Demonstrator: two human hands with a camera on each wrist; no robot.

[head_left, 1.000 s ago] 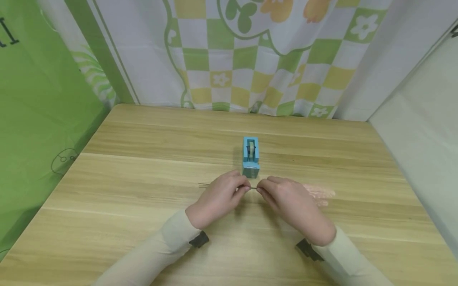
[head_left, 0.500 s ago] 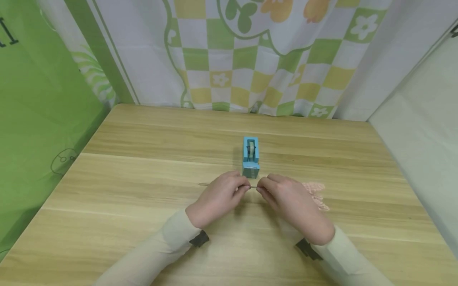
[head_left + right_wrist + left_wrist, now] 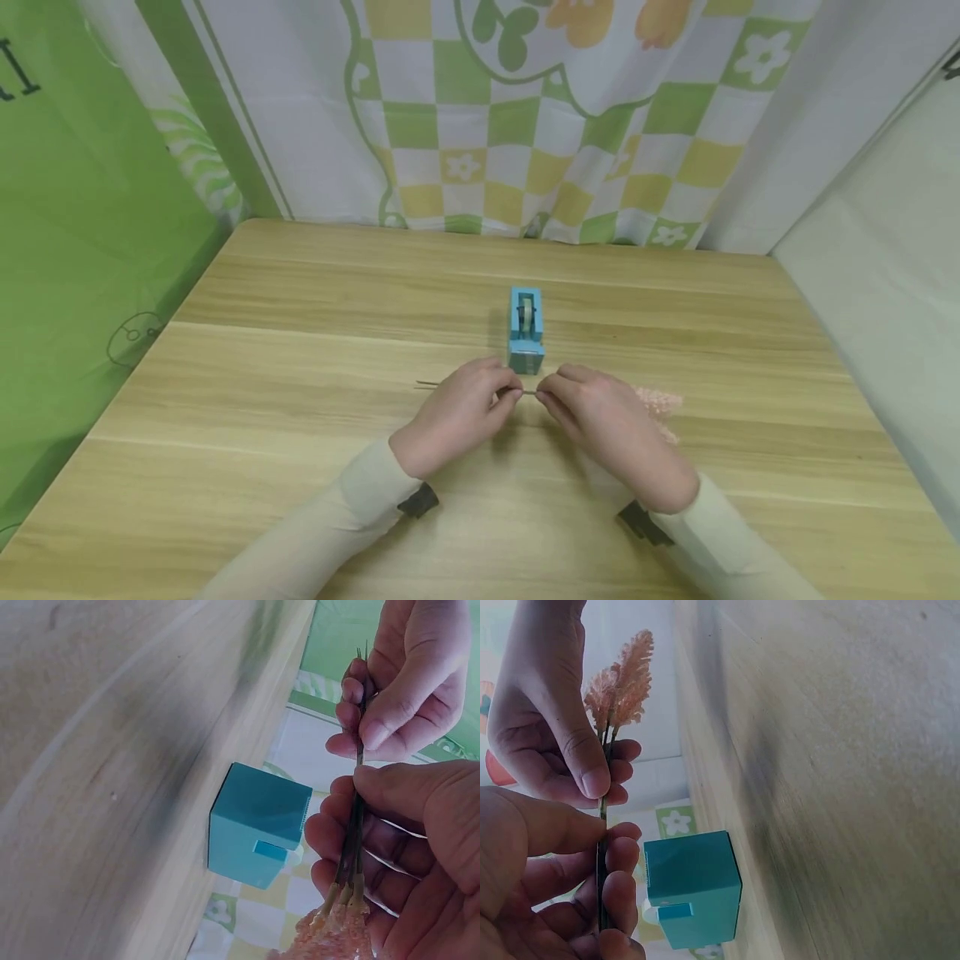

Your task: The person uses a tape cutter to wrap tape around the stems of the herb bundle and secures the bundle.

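Observation:
Both hands work on a small bundle of artificial flowers with fluffy pink heads and thin dark stems. My left hand pinches the stems between thumb and fingers, and their thin ends stick out past it on the left. Close beside it, my right hand pinches the same stems nearer the heads. Only a short piece of stem shows between the two sets of fingertips. In the head view the right hand partly hides the pink heads. A blue tape dispenser stands just beyond the hands.
The wood-grain table stretches out around the hands. Behind it hangs a green, yellow and white checked curtain. Green cloth borders the left side, where a thin wire loop shows beside the table edge.
The pink heads have shifted and turned behind the right hand. At the left, the stem ends drew together, then spread apart slightly. Both hands stay in nearly the same place.

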